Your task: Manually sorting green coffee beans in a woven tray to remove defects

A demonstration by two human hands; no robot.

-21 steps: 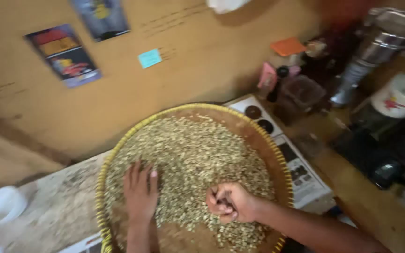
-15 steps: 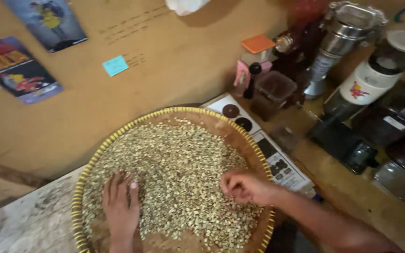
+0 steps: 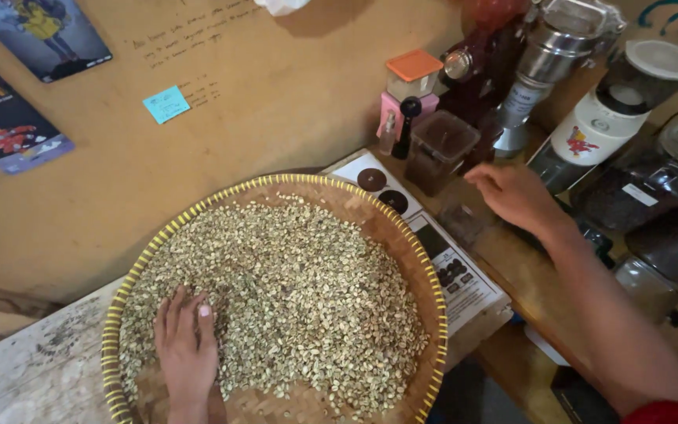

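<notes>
we're seeing the right hand (image 3: pixel 515 196) now lifted off the beans and reaching out over the surface (image 3: pixel 539 286) twd the small clear tub (image 3: pixel 439 151) w/ dark contents by the wall; half a sec ago it was pinching in the pile, so it's prob carrying a picked-out bit away, tho we can't tell if anything's in it: fingers are loosely spread, nothing visible held. left hand (image 3: pixel 186 349) is staying flat on the pale green beans (image 3: pixel 300 283), fingers together, palm down, near the tray's lower left edge. beans are filling most of the round woven tray (image 3: pixel 198 218) w/ yellow rim, bare weave showing at the near side. behind: orange-lidded box (image 3: pixel 412 74), white jar (image 3: pixel 617 118) w/ dark stuff inside, metal grinder (image 3: pixel 559 47), printed card (image 3: pixel 449 263) lying under the tray's right edge.
</notes>
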